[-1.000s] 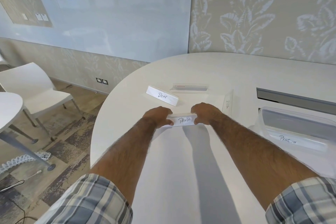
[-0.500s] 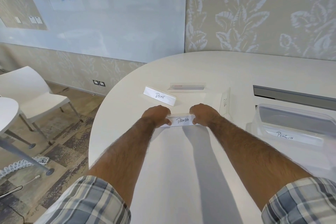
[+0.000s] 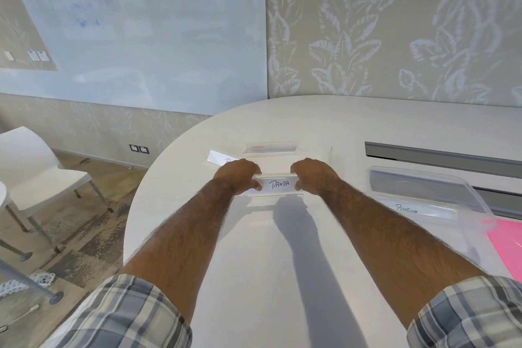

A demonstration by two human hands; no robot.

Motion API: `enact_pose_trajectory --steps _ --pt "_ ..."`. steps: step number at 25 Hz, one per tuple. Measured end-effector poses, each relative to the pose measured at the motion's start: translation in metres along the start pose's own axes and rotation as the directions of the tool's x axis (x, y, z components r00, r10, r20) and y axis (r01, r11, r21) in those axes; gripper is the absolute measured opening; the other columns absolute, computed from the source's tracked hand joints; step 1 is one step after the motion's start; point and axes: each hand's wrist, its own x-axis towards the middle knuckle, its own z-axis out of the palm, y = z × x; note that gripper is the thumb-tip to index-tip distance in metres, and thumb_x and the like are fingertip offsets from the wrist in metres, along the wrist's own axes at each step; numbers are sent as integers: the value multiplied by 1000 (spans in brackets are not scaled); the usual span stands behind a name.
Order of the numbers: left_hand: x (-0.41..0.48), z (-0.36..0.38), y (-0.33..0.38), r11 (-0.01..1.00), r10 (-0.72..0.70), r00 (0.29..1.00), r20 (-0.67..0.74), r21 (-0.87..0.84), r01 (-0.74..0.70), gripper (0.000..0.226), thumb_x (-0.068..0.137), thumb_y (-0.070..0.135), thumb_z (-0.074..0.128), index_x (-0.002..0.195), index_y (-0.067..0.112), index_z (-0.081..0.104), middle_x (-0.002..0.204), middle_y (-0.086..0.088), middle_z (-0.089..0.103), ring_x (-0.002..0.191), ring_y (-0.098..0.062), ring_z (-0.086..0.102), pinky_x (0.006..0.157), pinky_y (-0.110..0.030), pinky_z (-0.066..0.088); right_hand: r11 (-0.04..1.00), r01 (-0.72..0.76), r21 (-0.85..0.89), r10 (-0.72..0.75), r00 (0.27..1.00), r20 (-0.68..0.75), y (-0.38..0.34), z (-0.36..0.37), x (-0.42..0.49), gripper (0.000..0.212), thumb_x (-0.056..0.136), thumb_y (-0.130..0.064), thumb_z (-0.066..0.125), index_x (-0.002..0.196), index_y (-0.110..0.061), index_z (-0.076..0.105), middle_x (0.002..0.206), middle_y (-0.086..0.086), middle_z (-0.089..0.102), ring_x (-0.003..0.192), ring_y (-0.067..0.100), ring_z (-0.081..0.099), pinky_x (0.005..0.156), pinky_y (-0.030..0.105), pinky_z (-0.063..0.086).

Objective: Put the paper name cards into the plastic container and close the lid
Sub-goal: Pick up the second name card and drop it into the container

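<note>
My left hand [image 3: 237,176] covering most of the far name card [image 3: 219,157], its word unreadable, pink sheet [image 3: 508,246] cut by the right edge, whiteboard writing [image 3: 87,13] too blurred to read

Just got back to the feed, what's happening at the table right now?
A person grips the PANDA name card, in its clear holder, at both ends: left hand and right hand. The plastic container at the right is open, with a PENGUIN card inside. Another card lies behind the left hand, an empty clear holder beyond it, all on the white table.
</note>
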Motion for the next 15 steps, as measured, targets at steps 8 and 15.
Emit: enact_pose_trajectory --steps 8,15 --pt "9 -44 89 990 131 988 -85 52 -127 52 81 48 72 130 33 63 125 3 64 114 -22 60 80 -30 40 993 -104 -56 97 987 -126 66 -56 -57 36 80 -23 73 114 -16 64 113 7 66 101 30 64 80 35 49" --pt "10 -50 191 964 264 960 -91 63 -259 48 83 47 72 128 32 63 124 1 65 112 -23 60 78 -30 40 970 -232 -76 218 963 -161 140 -80 -132 41 79 -25 75 118 -16 64 117 8 66 106 31 63 88 38 51"
